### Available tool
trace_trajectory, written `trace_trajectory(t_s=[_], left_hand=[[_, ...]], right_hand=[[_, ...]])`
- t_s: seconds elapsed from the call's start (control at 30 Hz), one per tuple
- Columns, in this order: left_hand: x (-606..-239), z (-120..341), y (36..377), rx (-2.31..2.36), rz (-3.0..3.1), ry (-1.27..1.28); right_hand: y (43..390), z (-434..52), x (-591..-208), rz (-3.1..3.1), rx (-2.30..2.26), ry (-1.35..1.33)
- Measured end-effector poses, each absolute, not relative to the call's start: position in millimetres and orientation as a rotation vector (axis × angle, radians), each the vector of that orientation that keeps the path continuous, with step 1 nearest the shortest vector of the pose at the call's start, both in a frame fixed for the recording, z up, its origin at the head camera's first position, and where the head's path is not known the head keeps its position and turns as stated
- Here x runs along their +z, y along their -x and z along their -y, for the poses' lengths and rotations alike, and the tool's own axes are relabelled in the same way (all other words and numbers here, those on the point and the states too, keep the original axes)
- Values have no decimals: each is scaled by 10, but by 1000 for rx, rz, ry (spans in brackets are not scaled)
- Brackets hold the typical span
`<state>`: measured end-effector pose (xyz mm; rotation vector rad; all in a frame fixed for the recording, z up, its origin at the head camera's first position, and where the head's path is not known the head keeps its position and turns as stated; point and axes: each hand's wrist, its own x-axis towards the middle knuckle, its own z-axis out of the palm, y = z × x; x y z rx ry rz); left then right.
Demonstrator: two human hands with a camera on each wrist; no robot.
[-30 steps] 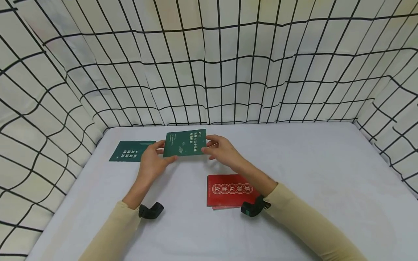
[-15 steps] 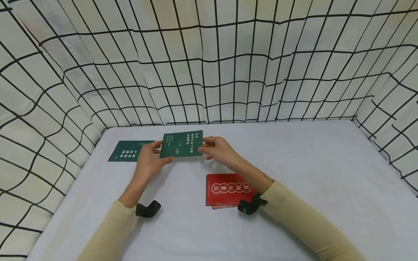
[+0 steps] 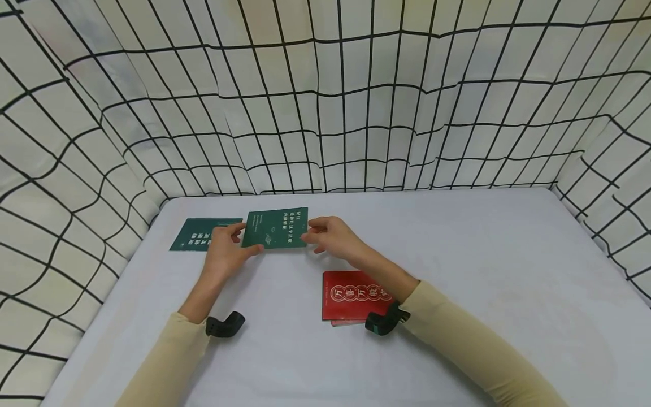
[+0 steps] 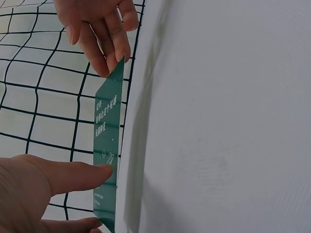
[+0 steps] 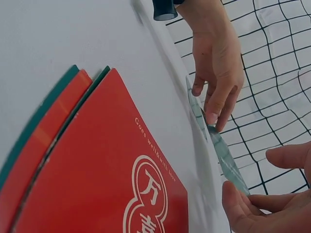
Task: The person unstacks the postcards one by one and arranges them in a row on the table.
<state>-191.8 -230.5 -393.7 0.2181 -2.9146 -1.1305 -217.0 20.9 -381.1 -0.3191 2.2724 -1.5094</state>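
Green rectangular card (image 3: 276,228) is being pinched at its ends by left hand (image 3: 222,255) and right hand (image 3: 330,237), hovering above white table (image 3: 458,271), near red card stack (image 3: 351,294).

I see a second green card (image 3: 203,235) lying flat near the table's (image 3: 483,271) far left corner. A red card stack (image 3: 351,297) sits toward the front middle, green edges showing underneath. Grid-patterned cloth (image 3: 325,102) walls the table's far and side edges.

Both hands have carried the green card (image 3: 275,228) leftward, toward the flat green card (image 3: 199,235).
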Motion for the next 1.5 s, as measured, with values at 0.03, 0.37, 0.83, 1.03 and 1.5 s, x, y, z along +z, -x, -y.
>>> trace_trajectory(t_s=[0.03, 0.37, 0.83, 1.03, 1.5], left_hand=[[-3934, 2315, 1915, -1139, 2912, -219], [-3929, 2389, 1924, -1103, 2947, -259], [-3963, 2451, 2001, -1080, 2955, -251], [-3990, 2480, 2026, -1080, 2958, -264], [-4023, 2496, 2059, -1059, 2965, -272]], right_hand=[[2170, -200, -3815, -2266, -1513, 321], [2148, -138, -3845, -2236, -1513, 348], [2143, -105, -3895, -2196, -1501, 350], [2149, -80, -3917, -2190, -1484, 337], [2149, -52, -3898, -2225, -1451, 363]])
